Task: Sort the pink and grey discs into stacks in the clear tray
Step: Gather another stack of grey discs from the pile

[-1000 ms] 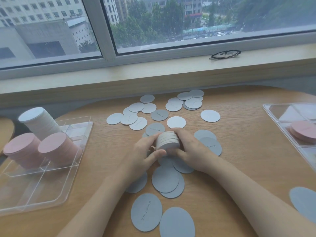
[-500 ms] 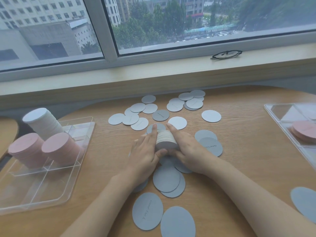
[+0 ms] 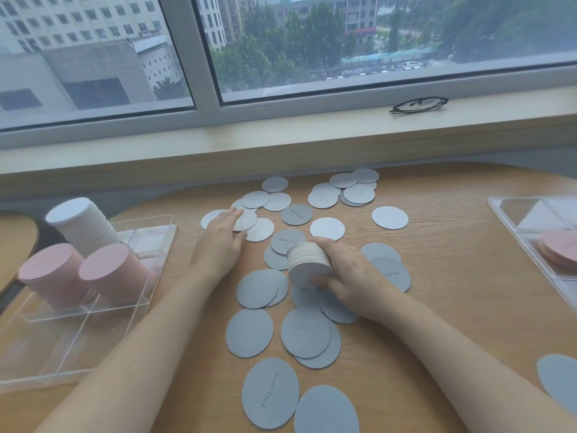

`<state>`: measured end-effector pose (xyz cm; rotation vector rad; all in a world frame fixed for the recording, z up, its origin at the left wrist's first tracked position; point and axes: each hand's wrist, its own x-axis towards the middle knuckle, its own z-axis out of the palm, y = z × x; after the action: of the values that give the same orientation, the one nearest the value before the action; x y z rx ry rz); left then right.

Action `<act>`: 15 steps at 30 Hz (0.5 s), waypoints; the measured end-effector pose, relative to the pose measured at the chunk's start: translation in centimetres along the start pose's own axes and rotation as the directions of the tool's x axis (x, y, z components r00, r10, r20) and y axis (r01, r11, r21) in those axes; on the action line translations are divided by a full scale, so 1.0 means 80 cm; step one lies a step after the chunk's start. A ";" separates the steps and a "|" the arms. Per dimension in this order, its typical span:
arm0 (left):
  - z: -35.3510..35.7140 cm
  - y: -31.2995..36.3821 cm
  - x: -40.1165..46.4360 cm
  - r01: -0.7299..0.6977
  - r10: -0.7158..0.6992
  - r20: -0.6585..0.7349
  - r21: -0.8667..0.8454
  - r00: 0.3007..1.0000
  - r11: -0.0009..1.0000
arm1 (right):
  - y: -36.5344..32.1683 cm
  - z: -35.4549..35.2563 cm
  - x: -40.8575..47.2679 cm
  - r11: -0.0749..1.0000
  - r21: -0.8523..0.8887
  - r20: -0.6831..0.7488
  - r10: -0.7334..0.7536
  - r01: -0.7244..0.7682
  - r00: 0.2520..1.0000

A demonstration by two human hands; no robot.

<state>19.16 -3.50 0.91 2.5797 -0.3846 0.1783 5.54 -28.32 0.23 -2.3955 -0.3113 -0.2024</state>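
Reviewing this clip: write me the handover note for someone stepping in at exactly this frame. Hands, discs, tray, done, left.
Right hand: grips a small stack of grey discs on the table.
Left hand: open, fingers flat on loose grey discs at the far left of the scatter.
Clear tray, left: holds two pink stacks and one pale grey stack.
Done: those three stacks.
Left: gather the many grey discs lying loose, finish the held stack, set it in the tray.

Black-framed glasses [image 3: 418,105] on the windowsill [image 3: 281,142], wooden table [image 3: 452,276], window [image 3: 343,42] onto buildings, trees
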 end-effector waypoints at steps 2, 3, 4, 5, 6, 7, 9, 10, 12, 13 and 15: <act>0.003 -0.009 0.005 0.011 -0.012 0.028 0.029 1.000 1.000 | 0.000 0.000 -0.001 1.000 -0.002 -0.002 0.001 -0.001 1.000; 0.003 -0.011 0.006 0.001 -0.002 0.028 0.043 1.000 0.999 | 0.000 0.000 0.000 1.000 -0.001 -0.003 0.001 -0.001 1.000; 0.004 -0.011 0.005 -0.014 0.012 0.023 0.055 1.000 0.998 | 0.000 0.000 -0.001 1.000 -0.001 -0.002 0.003 -0.003 1.000; 0.003 -0.010 0.005 -0.023 0.022 0.015 0.063 1.000 0.998 | -0.001 0.000 -0.001 1.000 -0.002 -0.002 0.002 -0.002 1.000; 0.001 -0.009 0.004 -0.026 0.025 0.012 0.064 1.000 0.998 | -0.001 0.000 -0.001 1.000 -0.003 0.000 0.002 -0.002 1.000; 0.000 -0.006 0.003 -0.028 0.027 0.011 0.053 1.000 0.998 | -0.001 0.000 -0.001 1.000 -0.004 0.002 0.002 -0.002 1.000; -0.001 -0.002 -0.001 -0.028 0.028 0.016 0.007 0.999 1.000 | -0.001 0.000 0.000 1.000 -0.008 0.001 0.002 -0.002 1.000; 0.000 0.000 -0.003 -0.031 0.031 0.022 -0.012 0.999 0.999 | -0.001 0.000 -0.001 1.000 -0.011 0.000 0.003 -0.003 1.000; 0.002 0.006 -0.005 -0.058 0.057 0.039 0.010 0.998 0.998 | -0.001 0.000 -0.001 1.000 -0.012 -0.004 -0.004 0.004 1.000; 0.003 0.009 -0.005 -0.076 0.074 0.045 0.040 0.996 0.996 | -0.001 0.000 -0.002 1.000 -0.010 -0.006 -0.009 0.009 1.000; 0.004 0.013 0.000 -0.105 0.100 0.049 0.103 0.994 0.989 | -0.002 0.000 -0.002 1.000 -0.003 -0.005 -0.011 0.011 1.000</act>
<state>18.83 -4.49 1.11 2.6723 -0.5383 0.1836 5.37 -28.27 0.31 -2.3964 -0.3222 -0.2138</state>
